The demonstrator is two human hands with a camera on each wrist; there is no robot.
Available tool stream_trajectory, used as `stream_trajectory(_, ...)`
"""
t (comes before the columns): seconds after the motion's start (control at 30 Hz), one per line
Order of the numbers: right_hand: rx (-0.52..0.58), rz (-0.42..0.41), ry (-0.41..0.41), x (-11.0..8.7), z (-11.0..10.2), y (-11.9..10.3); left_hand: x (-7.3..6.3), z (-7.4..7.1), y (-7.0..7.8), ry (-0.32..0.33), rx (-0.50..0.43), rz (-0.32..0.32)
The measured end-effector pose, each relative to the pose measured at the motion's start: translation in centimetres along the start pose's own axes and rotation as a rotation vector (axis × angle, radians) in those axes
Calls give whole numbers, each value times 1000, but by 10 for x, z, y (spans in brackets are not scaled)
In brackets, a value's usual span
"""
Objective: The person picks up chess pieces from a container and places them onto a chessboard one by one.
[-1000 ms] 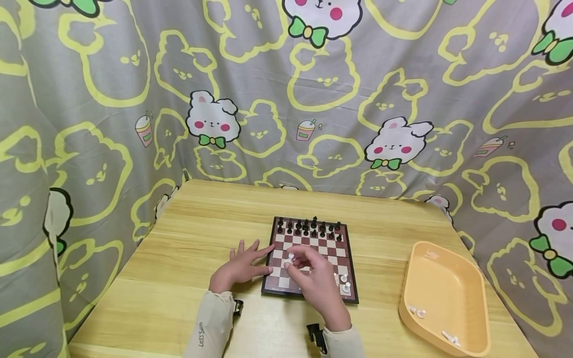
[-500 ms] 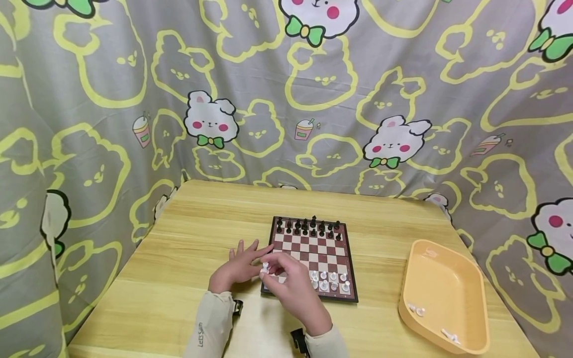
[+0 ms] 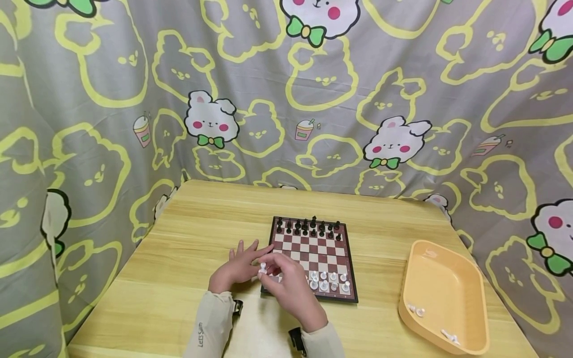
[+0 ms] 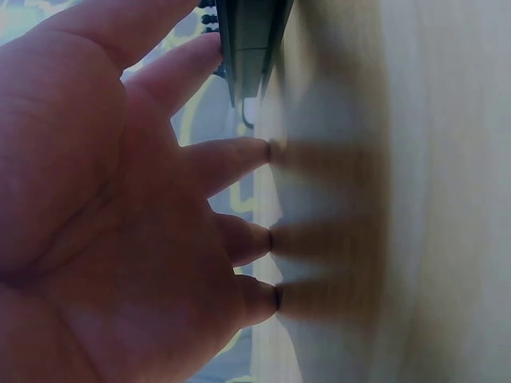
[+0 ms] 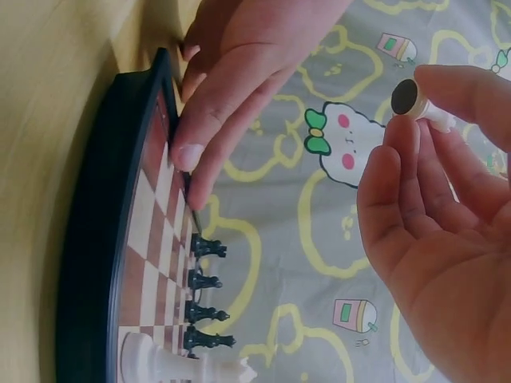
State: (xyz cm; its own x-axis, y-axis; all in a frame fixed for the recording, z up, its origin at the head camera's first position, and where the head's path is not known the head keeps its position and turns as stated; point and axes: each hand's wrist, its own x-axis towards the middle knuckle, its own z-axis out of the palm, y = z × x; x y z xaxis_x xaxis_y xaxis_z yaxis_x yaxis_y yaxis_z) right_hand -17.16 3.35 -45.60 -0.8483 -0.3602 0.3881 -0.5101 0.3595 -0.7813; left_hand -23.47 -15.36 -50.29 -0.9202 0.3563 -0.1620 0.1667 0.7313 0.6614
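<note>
My right hand (image 3: 291,291) pinches a small white chess piece (image 3: 262,268) between thumb and fingers, above the near left corner of the chessboard (image 3: 309,248). In the right wrist view the held chess piece (image 5: 431,113) is tilted, its dark round base showing, clear of the board. Fingers spread, my left hand (image 3: 235,271) lies along the board's left edge. Its index finger and thumb touch that edge. In the left wrist view the other fingertips of the left hand (image 4: 136,191) rest on the table. White pieces (image 3: 324,285) stand on the near right squares; my right hand hides others.
Two rows of black pieces (image 3: 314,222) stand along the board's far side. On the right of the wooden table (image 3: 215,209) is a yellow tray (image 3: 447,278), where several white pieces (image 3: 449,336) lie. A patterned curtain (image 3: 268,99) hangs behind and beside the table.
My right hand has carried the white chess piece leftward from mid-board to the near left corner, uncovering white pieces on the right; it shifted only slightly in the last half second. My left hand stayed put.
</note>
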Motion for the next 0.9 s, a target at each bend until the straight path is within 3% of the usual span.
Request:
stream_trajectory(0.6, -58, 36, -42, -1, 8, 15, 0, -4, 2, -2, 10, -9)
stream_trajectory(0.9, -108, 116, -22, -1, 5, 27, 1, -3, 0, -18, 15, -10)
